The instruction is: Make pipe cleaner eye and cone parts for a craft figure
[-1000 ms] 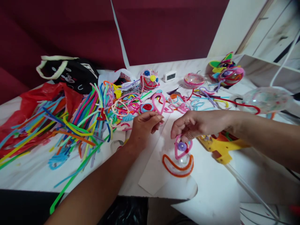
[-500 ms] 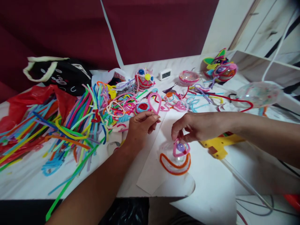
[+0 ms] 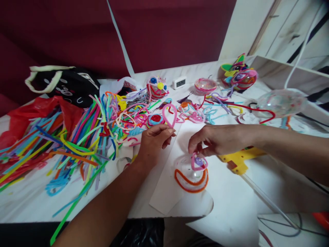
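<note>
Left hand [image 3: 157, 139] pinches a pink loop [image 3: 169, 116], upright. Right hand [image 3: 205, 142], fingers bent, grips the top of a second pink loop [image 3: 199, 167] against a clear ball [image 3: 185, 164], above an orange crescent [image 3: 191, 187]. Ball on white paper, counter [image 3: 144, 202].

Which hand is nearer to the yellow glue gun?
Right. The right hand is just up and to the left of the yellow glue gun; the left hand is farther left, holding a pink loop.

Left hand [image 3: 157, 139] pinching pink loop [image 3: 169, 116]; right hand [image 3: 205, 142] at pink-framed purple button [image 3: 199, 161].
</note>
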Demonstrator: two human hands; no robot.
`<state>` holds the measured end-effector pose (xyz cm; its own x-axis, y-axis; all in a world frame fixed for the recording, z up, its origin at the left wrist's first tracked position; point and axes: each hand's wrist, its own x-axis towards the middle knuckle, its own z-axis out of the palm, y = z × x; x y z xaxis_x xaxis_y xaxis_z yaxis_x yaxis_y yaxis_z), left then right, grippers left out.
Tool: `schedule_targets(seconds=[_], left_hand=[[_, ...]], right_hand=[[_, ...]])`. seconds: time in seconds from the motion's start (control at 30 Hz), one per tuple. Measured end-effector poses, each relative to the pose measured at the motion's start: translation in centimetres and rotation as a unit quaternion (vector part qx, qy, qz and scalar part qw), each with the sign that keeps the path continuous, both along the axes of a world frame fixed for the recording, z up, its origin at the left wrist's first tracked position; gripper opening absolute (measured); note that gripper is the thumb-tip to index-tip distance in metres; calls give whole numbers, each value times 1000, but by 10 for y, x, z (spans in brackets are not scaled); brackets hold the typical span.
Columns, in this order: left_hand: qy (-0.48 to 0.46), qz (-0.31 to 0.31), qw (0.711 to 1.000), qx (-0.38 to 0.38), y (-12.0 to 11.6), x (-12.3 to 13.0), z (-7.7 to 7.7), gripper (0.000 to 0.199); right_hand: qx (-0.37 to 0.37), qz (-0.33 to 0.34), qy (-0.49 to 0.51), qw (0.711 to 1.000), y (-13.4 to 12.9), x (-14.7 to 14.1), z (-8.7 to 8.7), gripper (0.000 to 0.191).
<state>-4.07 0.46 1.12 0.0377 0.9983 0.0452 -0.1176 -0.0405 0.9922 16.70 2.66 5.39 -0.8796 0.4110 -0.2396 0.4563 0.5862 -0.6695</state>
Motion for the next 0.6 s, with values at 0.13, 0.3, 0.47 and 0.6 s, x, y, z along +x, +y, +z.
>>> schedule_targets(seconds=[0.13, 0.3, 0.47, 0.6], left_hand=[[1, -6, 1000, 0, 0, 0, 0, 7], [-9, -17, 1000, 7, -3, 1, 0, 6], [-6, -34, 999, 3, -7, 3, 1, 7], [2, -51, 999, -3, -10, 4, 3, 9]], right_hand=[[-11, -14, 11, 1000, 0, 3, -2, 25], [10, -70, 41, 997, -1, 5, -1, 23], [-61, -233, 146, 960, -3, -1, -4, 17], [-190, -311, 237, 901, -7, -12, -1, 28]])
